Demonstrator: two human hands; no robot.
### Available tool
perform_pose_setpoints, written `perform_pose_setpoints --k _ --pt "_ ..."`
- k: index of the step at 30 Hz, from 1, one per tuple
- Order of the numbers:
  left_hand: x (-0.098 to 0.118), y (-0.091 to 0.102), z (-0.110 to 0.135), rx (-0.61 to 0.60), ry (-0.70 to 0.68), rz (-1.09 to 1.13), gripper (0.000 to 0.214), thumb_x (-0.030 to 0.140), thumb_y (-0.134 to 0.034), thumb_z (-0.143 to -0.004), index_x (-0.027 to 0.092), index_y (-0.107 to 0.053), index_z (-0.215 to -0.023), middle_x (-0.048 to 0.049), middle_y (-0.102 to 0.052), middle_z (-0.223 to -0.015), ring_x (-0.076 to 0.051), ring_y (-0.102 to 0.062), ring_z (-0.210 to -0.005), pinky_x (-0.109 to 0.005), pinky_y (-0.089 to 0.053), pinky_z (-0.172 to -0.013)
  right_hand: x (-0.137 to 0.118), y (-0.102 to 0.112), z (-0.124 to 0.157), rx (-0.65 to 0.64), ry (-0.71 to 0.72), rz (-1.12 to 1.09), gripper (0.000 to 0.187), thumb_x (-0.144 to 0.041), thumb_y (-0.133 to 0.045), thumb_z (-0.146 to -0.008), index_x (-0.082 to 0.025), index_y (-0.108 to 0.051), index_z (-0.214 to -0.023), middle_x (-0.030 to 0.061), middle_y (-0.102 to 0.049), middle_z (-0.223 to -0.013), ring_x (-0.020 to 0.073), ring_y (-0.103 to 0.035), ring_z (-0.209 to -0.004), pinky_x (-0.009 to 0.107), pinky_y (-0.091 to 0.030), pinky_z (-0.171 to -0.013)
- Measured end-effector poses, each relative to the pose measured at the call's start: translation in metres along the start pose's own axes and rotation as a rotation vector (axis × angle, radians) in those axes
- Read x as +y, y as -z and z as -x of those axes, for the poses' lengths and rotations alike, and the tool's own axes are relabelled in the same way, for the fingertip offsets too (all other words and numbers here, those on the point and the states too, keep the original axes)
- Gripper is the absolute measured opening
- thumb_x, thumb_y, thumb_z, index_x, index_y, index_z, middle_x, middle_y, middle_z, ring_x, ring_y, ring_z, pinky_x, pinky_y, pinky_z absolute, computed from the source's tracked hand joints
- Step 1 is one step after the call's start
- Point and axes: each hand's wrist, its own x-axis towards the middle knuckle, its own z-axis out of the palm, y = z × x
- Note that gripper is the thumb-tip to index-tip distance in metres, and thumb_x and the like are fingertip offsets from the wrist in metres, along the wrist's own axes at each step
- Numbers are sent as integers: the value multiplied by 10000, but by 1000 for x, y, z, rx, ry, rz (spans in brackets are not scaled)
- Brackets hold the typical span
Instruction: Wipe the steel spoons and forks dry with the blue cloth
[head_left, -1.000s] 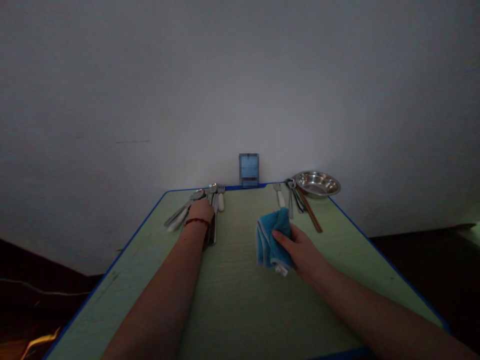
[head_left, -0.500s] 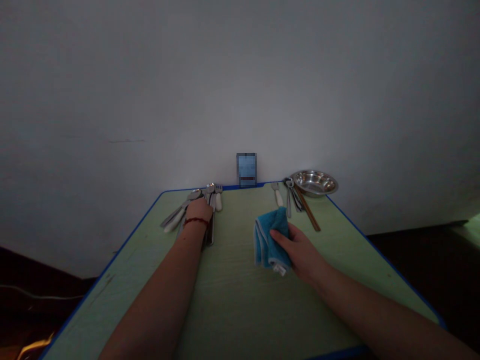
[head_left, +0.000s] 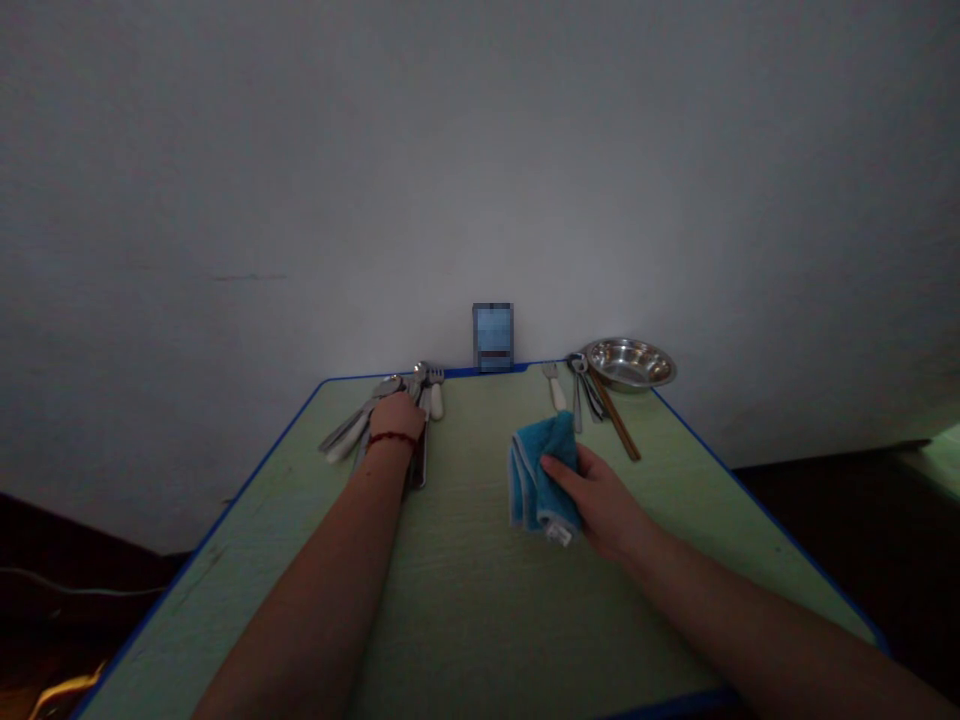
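In the head view, a green, blue-edged table (head_left: 465,620) meets a pale wall (head_left: 480,150). The right hand (head_left: 604,495) pinches a folded blue cloth (head_left: 534,485) above its middle. The left hand (head_left: 396,415) covers part of the cutlery pile (head_left: 351,437); its fingers are hidden, so its grip cannot be told. Chopsticks (head_left: 618,422) lie beside a metal bowl (head_left: 630,380). Since half a second ago, both hands have hardly moved.

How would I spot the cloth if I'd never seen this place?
Find the pale green table with blue edges. Just right of its middle, the person's right hand holds a folded cloth. Unlike the shiny metal bowl and brown sticks beyond, it is soft-looking blue fabric with pale edging and a white tag.
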Motion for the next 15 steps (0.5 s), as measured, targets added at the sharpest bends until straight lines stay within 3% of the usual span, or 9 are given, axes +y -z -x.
perform_pose_setpoints --k 15 --pt "-4 -5 -1 45 17 30 276 178 -396 -720 94 -625 -849 -201 -624 -936 -286 -566 -889 -343 -414 -731 -1 -1 1 11 -1 -31 316 -353 -633 -617 -205 -553 -885 16 -627 -843 143 -588 -695 283 -476 -634"
